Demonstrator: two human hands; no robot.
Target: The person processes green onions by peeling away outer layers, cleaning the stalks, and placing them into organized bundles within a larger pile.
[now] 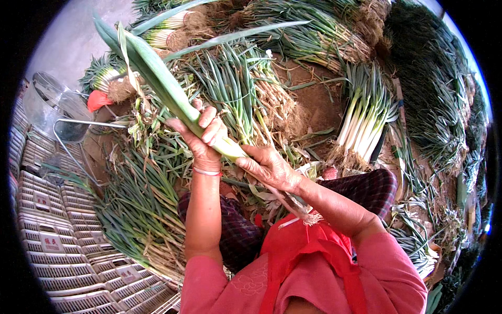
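One large Welsh onion (162,82) slants across the view, its green leaves up at the left and its hairy roots low over the red apron (292,241). My left hand (204,131) is wrapped around its stalk just where the green begins. Lower down, my right hand (270,167) grips the pale shank between thumb and fingers. A loose outer layer seems to hang by the root end, partly hidden behind my right forearm. Beyond my hands lies a heap of untrimmed onions (231,88) with dry, earthy roots.
White plastic crates (51,243) are stacked at the left, near a clear container (59,106) and a bent metal frame (90,122). Cleaned white-stalked onions (362,117) stand at the right. Untrimmed onions (145,208) cover the ground at lower left. Tied bunches (106,78) lie at upper left.
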